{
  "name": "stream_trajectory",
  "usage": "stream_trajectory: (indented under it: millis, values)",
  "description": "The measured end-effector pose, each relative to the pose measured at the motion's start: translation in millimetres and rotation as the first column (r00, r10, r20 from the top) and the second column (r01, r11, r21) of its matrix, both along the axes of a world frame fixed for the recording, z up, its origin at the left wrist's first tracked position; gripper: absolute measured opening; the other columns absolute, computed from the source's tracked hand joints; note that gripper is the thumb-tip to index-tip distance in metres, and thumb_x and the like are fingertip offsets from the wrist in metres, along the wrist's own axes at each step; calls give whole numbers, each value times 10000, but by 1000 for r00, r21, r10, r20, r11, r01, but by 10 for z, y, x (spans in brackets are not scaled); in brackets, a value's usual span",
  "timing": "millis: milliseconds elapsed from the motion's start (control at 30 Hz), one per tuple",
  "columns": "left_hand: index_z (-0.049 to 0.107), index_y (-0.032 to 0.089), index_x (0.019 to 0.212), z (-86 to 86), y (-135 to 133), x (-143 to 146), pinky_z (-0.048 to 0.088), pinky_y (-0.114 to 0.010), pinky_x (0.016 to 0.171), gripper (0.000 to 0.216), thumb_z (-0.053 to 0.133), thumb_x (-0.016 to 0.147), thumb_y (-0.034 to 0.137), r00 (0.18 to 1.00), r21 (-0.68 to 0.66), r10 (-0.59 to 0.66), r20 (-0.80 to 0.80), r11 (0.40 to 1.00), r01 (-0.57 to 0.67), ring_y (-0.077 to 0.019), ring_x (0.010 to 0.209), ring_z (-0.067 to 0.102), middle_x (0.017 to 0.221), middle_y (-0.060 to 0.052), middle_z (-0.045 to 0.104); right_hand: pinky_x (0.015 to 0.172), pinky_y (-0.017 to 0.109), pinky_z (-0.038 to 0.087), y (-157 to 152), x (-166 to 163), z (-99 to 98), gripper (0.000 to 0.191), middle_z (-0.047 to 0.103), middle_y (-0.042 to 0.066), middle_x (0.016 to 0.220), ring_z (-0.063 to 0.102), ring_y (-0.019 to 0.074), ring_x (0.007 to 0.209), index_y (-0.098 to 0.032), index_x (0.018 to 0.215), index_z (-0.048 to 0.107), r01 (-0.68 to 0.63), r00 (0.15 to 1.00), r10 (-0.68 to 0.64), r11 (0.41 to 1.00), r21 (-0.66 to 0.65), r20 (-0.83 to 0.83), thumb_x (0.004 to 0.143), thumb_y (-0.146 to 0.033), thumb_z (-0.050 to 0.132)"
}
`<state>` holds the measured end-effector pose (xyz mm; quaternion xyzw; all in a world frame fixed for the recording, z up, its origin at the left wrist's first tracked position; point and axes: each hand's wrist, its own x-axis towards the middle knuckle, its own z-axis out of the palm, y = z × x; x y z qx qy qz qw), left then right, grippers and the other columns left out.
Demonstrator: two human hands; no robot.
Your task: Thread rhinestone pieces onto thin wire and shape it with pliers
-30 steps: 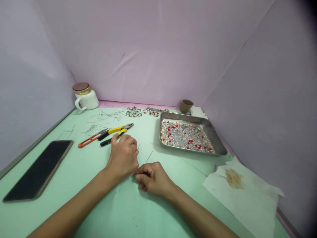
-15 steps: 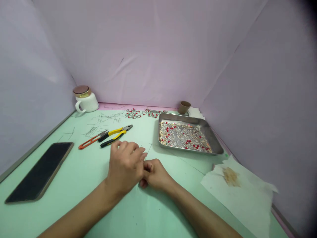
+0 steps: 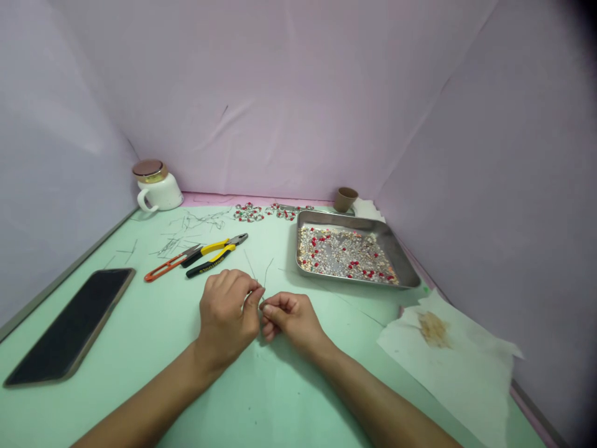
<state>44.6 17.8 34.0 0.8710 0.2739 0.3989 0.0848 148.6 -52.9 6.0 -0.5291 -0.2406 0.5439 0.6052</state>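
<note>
My left hand (image 3: 227, 317) and my right hand (image 3: 288, 318) meet over the green table (image 3: 153, 348), fingertips almost touching. Each hand pinches a thin grey wire (image 3: 267, 272); two wire ends stick up between the hands. Behind the left hand lie yellow-handled pliers (image 3: 215, 250) and orange snips (image 3: 168, 264). A metal tray (image 3: 405, 269) with small silver and red beads stands to the right of the hands.
A black phone (image 3: 69, 323) lies at the left. A white lidded mug (image 3: 157, 186) and loose wires (image 3: 186, 230) are at the back left, beaded rings (image 3: 249, 213) and a brown cup (image 3: 345, 199) at the back. Stained paper (image 3: 457, 354) lies at the right. Purple walls surround the table.
Both hands have lifted slightly off the table and come together. The thin wire that lay on the table is now pinched between them, its ends pointing up.
</note>
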Motion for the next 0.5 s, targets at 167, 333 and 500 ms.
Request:
stream_trajectory:
  millis: [167, 333, 500]
  values:
    - [443, 179, 556, -1, -52, -19, 368, -258, 573, 185, 463, 740, 195, 992, -337, 111, 53, 937, -87, -130, 559, 460, 549, 15, 485, 404, 238, 454, -22, 9, -55, 236, 567, -1, 479, 521, 101, 381, -104, 666, 586, 81, 994, -77, 996, 45, -77, 581, -302, 681]
    - [473, 177, 538, -8, -81, -53, 355, -221, 498, 190, 484, 698, 281, 982, -617, 182, 50, 779, -113, -110, 498, 422, 494, 39, 459, 419, 233, 469, -48, -12, -68, 250, 582, -2, 501, 537, 98, 393, -109, 686, 604, 105, 988, -92, 990, 95, -127, 585, -319, 696]
    - [580, 135, 720, 110, 37, -58, 389, -236, 480, 212, 527, 668, 334, 986, -827, 97, -134, 537, -166, -111, 487, 460, 632, -7, 564, 414, 239, 463, -47, -7, -42, 229, 581, -1, 483, 530, 103, 386, -111, 664, 609, 105, 991, -98, 991, 80, -92, 571, -302, 696]
